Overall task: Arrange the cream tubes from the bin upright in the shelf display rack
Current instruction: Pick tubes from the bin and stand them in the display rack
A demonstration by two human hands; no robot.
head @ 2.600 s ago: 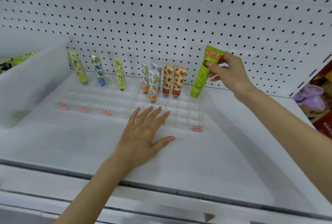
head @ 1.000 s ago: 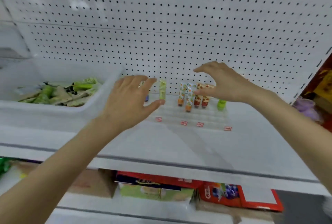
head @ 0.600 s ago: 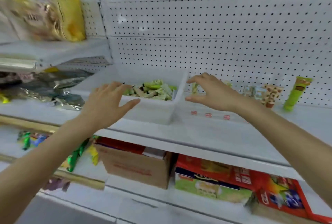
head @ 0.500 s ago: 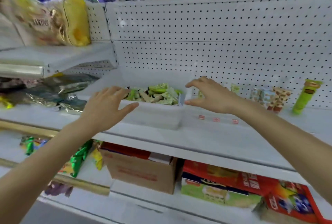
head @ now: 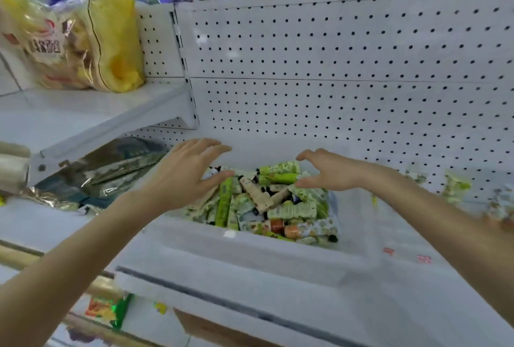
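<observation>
Two bare hands hover over a bin of cream tubes on a white shop shelf.

The left hand (head: 189, 172) and right hand (head: 332, 172) are spread with loose fingers and grasp nothing, poised above a pale plastic bin (head: 250, 246). Beneath and between them the cream tubes (head: 267, 204) lie jumbled in a heap inside the bin, mostly green and cream-coloured, none upright. To the right of the right hand, a few standing tubes (head: 456, 188) show as a blur at the back of the shelf (head: 417, 299), with small red tags (head: 422, 259) nearer its front. A white pegboard (head: 333, 82) rises behind both hands. Left of the left hand lie shiny foil packs (head: 111, 168), and above them a higher shelf (head: 83, 115) carries yellow bags (head: 91, 40).
</observation>
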